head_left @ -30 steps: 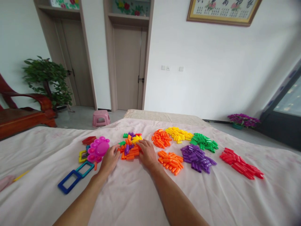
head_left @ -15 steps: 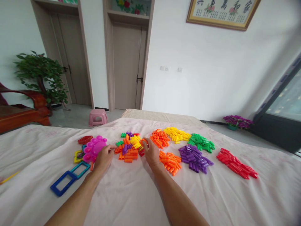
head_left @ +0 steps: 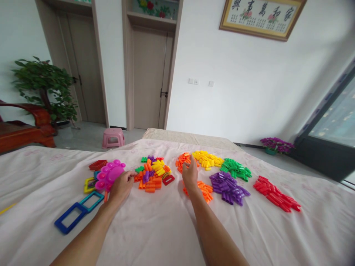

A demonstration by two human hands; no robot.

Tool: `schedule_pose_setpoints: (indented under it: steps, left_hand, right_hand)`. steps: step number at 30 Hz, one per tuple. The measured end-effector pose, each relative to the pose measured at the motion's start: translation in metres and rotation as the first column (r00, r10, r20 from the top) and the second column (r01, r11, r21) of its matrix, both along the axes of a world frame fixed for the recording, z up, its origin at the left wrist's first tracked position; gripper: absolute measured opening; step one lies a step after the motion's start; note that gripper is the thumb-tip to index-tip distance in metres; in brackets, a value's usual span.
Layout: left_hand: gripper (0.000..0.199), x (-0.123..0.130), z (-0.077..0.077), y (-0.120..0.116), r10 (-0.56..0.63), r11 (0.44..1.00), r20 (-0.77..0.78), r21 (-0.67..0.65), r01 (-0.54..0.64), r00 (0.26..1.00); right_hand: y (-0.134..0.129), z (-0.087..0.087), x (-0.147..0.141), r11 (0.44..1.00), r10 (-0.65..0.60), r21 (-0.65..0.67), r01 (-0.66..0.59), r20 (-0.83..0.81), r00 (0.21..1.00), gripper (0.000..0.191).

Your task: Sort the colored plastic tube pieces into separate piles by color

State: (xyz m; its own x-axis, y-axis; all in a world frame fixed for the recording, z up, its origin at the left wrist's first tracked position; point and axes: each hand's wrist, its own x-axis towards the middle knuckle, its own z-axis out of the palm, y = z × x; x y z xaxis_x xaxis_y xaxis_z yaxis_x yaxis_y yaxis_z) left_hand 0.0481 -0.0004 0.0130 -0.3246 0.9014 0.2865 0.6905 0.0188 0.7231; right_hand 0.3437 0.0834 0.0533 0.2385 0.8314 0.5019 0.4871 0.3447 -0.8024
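Left hand (head_left: 121,186), fingers loosely parted, sits between the pink toy (head_left: 112,174) and mixed pile (head_left: 152,182); right hand (head_left: 190,176) is at the orange pieces (head_left: 205,191), grip impossible to tell.

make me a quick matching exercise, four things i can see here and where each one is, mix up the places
Things
1. red pile
2. green pile
3. magenta toy
4. pink stool

Places
A. on the floor
B. beside the left hand
C. farthest right of all the piles
D. between the yellow pile and the red one

Pairs: 1-C, 2-D, 3-B, 4-A
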Motion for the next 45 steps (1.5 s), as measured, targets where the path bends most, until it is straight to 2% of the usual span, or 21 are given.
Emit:
schedule_pose_setpoints:
  steps: [3, 6, 10, 14, 17, 21, 25, 29, 32, 38, 41, 45]
  left_hand:
    - [0.028, 0.002, 0.002, -0.001, 0.007, 0.999, -0.001, 0.036, -0.007, 1.0]
    - [0.024, 0.007, 0.006, -0.005, -0.038, 0.992, -0.024, 0.12, 0.041, 0.999]
    - [0.02, 0.018, 0.015, -0.012, -0.174, 0.963, -0.137, 0.184, 0.197, 0.975]
    - [0.016, 0.026, 0.022, -0.019, -0.262, 0.938, -0.214, 0.173, 0.301, 0.941]
    - [0.018, 0.028, 0.023, -0.022, -0.283, 0.938, -0.216, 0.141, 0.317, 0.934]
    - [0.016, 0.028, 0.023, -0.025, -0.301, 0.937, -0.251, 0.102, 0.334, 0.92]
    - [0.02, 0.028, 0.024, -0.027, -0.322, 0.933, -0.277, 0.07, 0.353, 0.905]
    - [0.026, 0.03, 0.024, -0.025, -0.301, 0.947, -0.252, 0.03, 0.318, 0.92]
    - [0.027, 0.03, 0.022, -0.023, -0.308, 0.948, -0.198, 0.014, 0.317, 0.93]
    - [0.03, 0.029, 0.023, -0.022, -0.346, 0.937, -0.113, 0.007, 0.349, 0.931]
    - [0.028, 0.027, 0.023, -0.022, -0.371, 0.927, -0.077, 0.022, 0.374, 0.925]
    - [0.027, 0.027, 0.018, -0.02, -0.375, 0.926, -0.056, 0.03, 0.377, 0.925]
  right_hand:
    - [-0.011, -0.003, -0.014, 0.987, 0.147, 0.041, -0.155, 0.156, 0.977, 0.041]
    - [-0.029, -0.001, -0.03, 0.939, 0.317, -0.003, -0.344, 0.399, 0.861, 0.029]
    - [-0.051, 0.006, -0.043, 0.92, 0.346, -0.079, -0.383, 0.62, 0.704, 0.026]
    - [-0.061, 0.013, -0.045, 0.907, 0.382, -0.12, -0.405, 0.64, 0.667, 0.02]
    - [-0.065, 0.015, -0.046, 0.886, 0.434, -0.165, -0.433, 0.622, 0.652, 0.019]
    - [-0.067, 0.012, -0.05, 0.831, 0.525, -0.215, -0.514, 0.61, 0.594, 0.013]
    - [-0.061, 0.003, -0.052, 0.84, 0.531, -0.214, -0.498, 0.516, 0.673, 0.011]
    - [-0.054, -0.006, -0.051, 0.837, 0.548, -0.222, -0.501, 0.339, 0.765, 0.015]
    - [-0.053, -0.007, -0.051, 0.807, 0.591, -0.186, -0.561, 0.266, 0.762, 0.014]
    - [-0.048, -0.003, -0.042, 0.771, 0.629, -0.142, -0.62, 0.319, 0.709, 0.01]
    - [-0.039, 0.0, -0.029, 0.807, 0.577, -0.069, -0.586, 0.303, 0.759, 0.01]
    - [-0.024, 0.003, -0.018, 0.906, 0.42, -0.025, -0.421, 0.159, 0.894, 0.012]
